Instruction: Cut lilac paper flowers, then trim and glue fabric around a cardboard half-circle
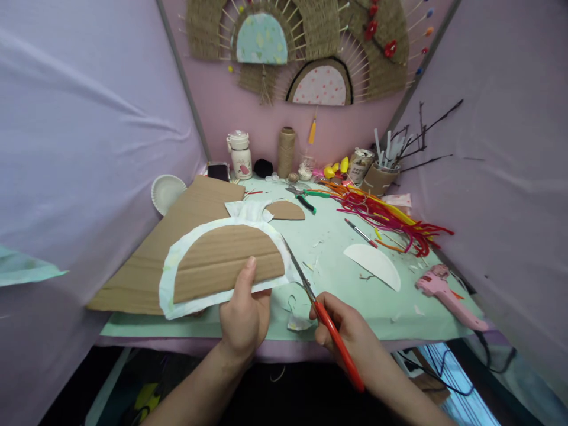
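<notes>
A cardboard half-disc (pixel 222 260) lies on a piece of pale blue-green fabric (pixel 171 266) whose margin shows all round it. My left hand (pixel 246 310) grips both at the lower edge, thumb on top of the cardboard and fingers underneath. In my right hand (pixel 339 325) are scissors (pixel 331 334) with red handles, their blades pointing up and left at the fabric's right edge. Near the scissors a fabric scrap (pixel 299 321) lies at the table's front edge.
Cardboard sheet (pixel 133 266) at left; small cardboard half-disc (pixel 287 210) and green-handled pliers (pixel 306 198) behind. To the right are a white half-disc (pixel 375 266), a pen (pixel 360 232), fuzzy coloured stems (pixel 377 216) and a pink glue gun (pixel 448 296). Jars and twine line the back.
</notes>
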Tool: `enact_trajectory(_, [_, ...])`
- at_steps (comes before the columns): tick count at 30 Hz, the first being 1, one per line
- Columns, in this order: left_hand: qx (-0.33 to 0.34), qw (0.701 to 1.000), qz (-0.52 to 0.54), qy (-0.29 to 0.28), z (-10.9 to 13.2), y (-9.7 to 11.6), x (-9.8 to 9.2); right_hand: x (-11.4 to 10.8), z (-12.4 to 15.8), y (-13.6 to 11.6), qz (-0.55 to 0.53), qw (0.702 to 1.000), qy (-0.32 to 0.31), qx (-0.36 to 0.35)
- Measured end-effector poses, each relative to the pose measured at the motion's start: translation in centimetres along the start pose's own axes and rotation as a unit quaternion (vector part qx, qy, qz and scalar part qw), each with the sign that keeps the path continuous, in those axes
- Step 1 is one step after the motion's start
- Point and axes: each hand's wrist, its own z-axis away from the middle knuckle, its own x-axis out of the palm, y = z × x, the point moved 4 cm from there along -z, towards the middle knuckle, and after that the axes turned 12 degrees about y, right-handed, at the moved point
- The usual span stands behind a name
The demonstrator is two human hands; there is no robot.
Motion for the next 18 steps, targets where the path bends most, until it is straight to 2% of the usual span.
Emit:
enact_trajectory(4, [0.001,1.0,0.008,-0.014,0.1,0.1,0.1,-0.2,-0.1,0.4,0.008,1.0,0.005,-0.001])
enact_trajectory(7, [-0.006,1.0,0.009,-0.005,-0.1,0.1,0.0,-0.3,-0.1,0.5,0.009,1.0,0.003,-0.009])
enact_trajectory(18, [-0.011,0.999,0.0,-0.032,-0.4,-0.1,-0.4,-0.1,0.7,-0.4,-0.023,0.997,-0.055,-0.042])
